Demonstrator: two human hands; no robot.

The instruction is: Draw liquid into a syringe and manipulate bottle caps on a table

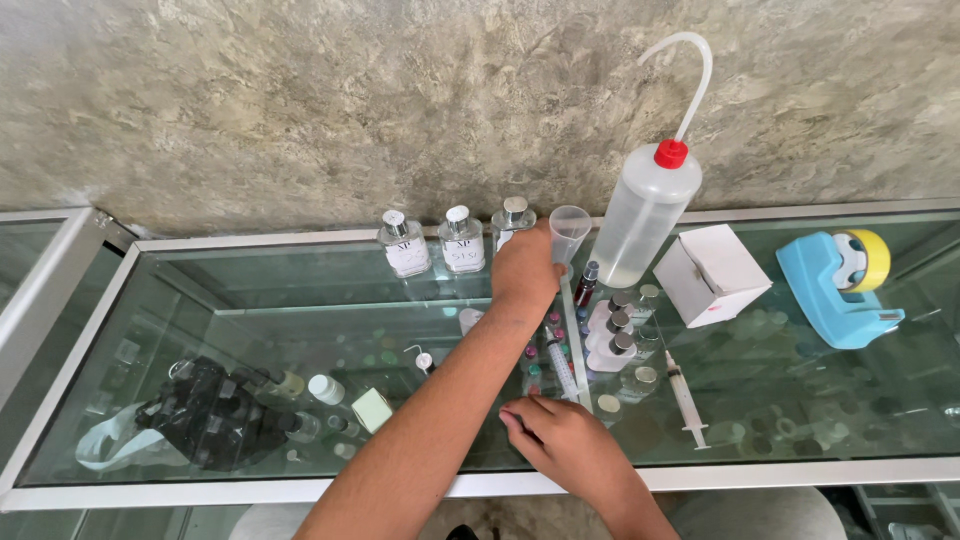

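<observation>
Your left hand (pixel 523 268) reaches far across the glass bench (pixel 300 350), fingers closed around the base of the clear measuring cup (pixel 569 232), upright beside the wash bottle (pixel 645 212). Your right hand (pixel 560 440) rests near, fingers loosely curled, empty.

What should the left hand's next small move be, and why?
Probably lift the clear plastic cup away from the wall. The left hand reaches across and seems to grip its base, beside the three square glass bottles, while the right hand rests on the glass countertop.
</observation>
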